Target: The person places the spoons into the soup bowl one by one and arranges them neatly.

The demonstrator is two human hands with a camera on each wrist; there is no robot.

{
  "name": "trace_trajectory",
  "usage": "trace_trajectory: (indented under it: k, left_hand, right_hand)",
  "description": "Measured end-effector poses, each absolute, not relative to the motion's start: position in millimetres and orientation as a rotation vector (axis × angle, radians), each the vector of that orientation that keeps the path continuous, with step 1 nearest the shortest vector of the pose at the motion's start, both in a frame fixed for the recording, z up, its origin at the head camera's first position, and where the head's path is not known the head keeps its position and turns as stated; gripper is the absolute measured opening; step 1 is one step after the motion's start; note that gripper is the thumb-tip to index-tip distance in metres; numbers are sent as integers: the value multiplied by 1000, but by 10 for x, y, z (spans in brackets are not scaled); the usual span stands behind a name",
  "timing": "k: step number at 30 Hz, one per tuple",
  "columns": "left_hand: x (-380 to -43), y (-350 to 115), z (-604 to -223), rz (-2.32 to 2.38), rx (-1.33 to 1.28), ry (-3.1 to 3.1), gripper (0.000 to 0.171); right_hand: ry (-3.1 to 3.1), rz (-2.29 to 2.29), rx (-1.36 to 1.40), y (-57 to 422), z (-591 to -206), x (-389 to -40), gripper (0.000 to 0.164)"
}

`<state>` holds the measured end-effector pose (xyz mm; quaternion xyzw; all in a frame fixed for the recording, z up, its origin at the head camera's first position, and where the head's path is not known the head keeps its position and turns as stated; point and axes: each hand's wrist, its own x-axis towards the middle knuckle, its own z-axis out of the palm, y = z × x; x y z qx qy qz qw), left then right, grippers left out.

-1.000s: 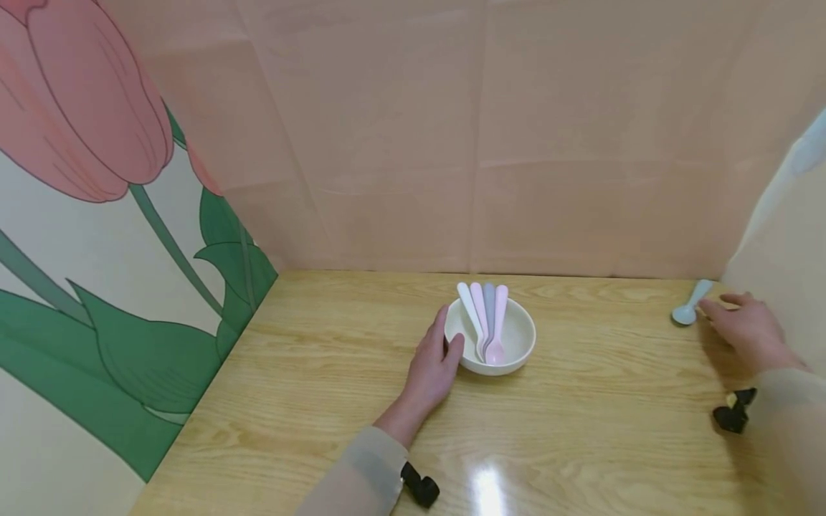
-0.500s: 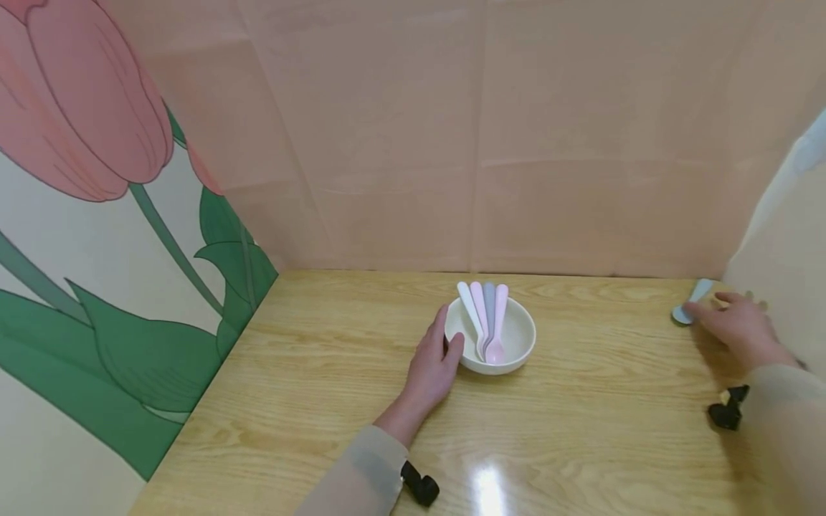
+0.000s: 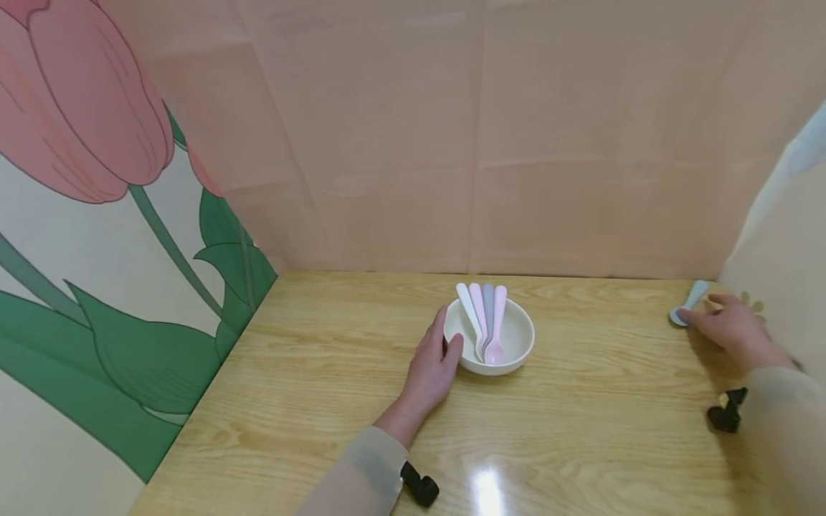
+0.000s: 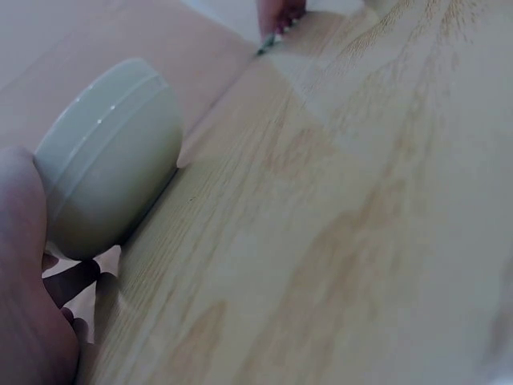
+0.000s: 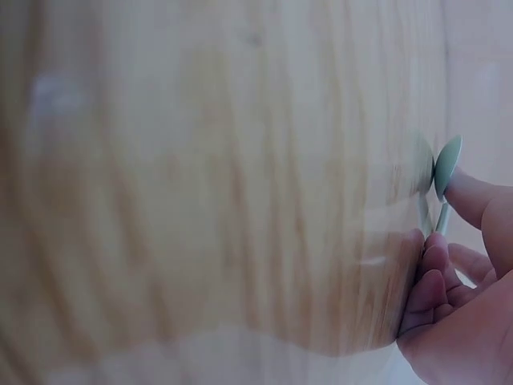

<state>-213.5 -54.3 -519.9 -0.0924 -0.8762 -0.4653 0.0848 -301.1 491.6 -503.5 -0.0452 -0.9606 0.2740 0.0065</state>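
Observation:
A cream bowl sits mid-table in the head view, several small spoons leaning in it: a white spoon, a grey spoon and pink ones. My left hand grips the bowl's left side, thumb at the rim, fingers outside. In the left wrist view, the outer wall of the bowl is beside that hand. At the far right, my right hand is at a pale blue-green spoon. The right wrist view shows the thumb on the spoon's scoop and the fingers curled by its handle.
The wooden table ends at a pinkish cloth backdrop. On the left rises a wall panel with a tulip print; on the right, a pale wall stands close to the right hand. Both sleeves carry a black wrist mount.
My right hand has moved slightly left, and its thumb has come onto the scoop of the blue-green spoon. The left hand and the bowl stay as they were.

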Motion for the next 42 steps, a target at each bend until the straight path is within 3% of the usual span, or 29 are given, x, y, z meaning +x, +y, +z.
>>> trace_trajectory:
  k: [16, 22, 42]
  left_hand:
    - [-2150, -550, -5212, -1414, -268, -2599, 62]
    - [-2161, -561, -5222, -1401, -260, -2602, 62]
    - [-2169, -522, -5226, -1398, -274, -2586, 62]
  right_hand:
    - [-3140, 888, 86, 4961, -4994, -3065, 100]
    - [-3148, 961, 45, 5000, -4974, -3105, 93]
    - [-3046, 940, -123, 4971, -4995, -3134, 97]
